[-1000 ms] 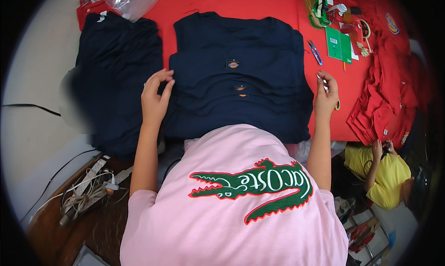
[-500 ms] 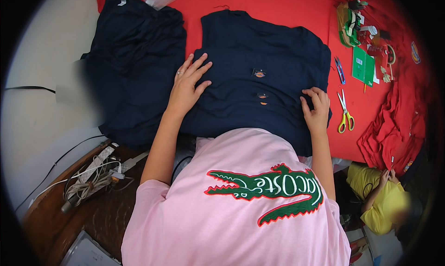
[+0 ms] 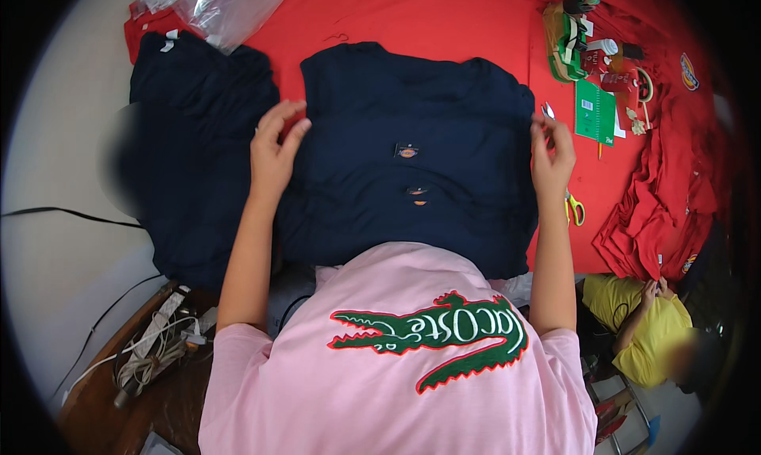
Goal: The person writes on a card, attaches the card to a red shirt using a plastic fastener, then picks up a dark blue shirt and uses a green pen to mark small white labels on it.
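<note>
A stack of navy shirts [image 3: 357, 110] lies spread in front of me, with two small labels [image 3: 407, 151] showing near its middle and soft folds across its lower part. My left hand [image 3: 275, 148] is at the stack's left edge, thumb and fingers apart, fingertips beside the cloth. On the opposite edge is my right hand [image 3: 552, 155], its fingers loosely bent and the thumb apart from them; whether it touches the fabric cannot be told. To the left lies a rumpled heap of navy cloth [image 3: 198, 154].
Red cloth [image 3: 428, 15] covers the table. On the right are yellow-handled scissors [image 3: 576, 209], partly behind my forearm, a green notebook [image 3: 594, 110] and a green holder with tools [image 3: 563, 47]. Clear plastic [image 3: 230, 7] lies at the back. A person in yellow [image 3: 650, 320] sits lower right.
Both hands have moved from resting on top of the navy stack outward to its left and right edges. The view has shifted, so the table things appear lower and further left.
</note>
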